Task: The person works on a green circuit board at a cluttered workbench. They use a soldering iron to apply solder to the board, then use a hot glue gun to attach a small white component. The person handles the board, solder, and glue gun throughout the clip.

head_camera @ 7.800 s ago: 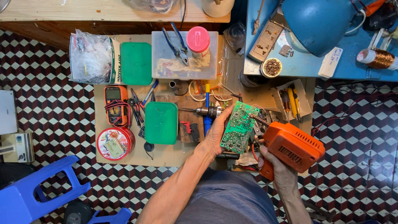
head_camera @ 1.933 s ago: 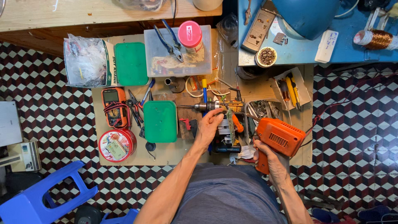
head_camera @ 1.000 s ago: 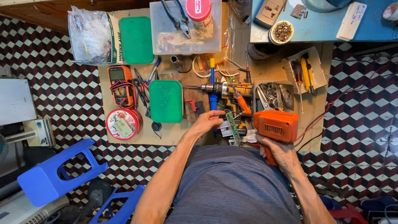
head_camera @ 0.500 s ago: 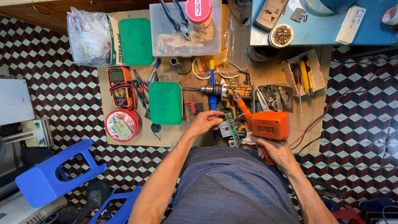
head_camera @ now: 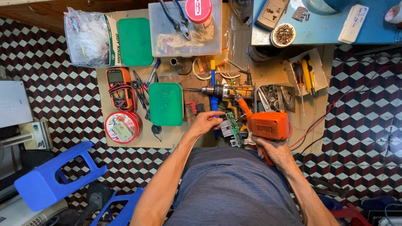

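Note:
My right hand grips the handle of an orange gun-shaped soldering tool, its tip angled up-left toward the board. My left hand holds a green circuit board on edge, by its left side, at the near edge of the low wooden work board. A black component sits on the circuit board's left face. A yellow-and-black cordless drill lies just beyond the two hands.
On the work board lie a green plastic box, an orange multimeter, a red round tin, pliers and a clear tray. A cardboard box of screwdrivers sits right. Blue plastic stools stand on the checkered floor at left.
The circuit board went from lying flat in my left hand to standing on edge nearer my body. The orange tool came left and closer to it, and the view shifted down.

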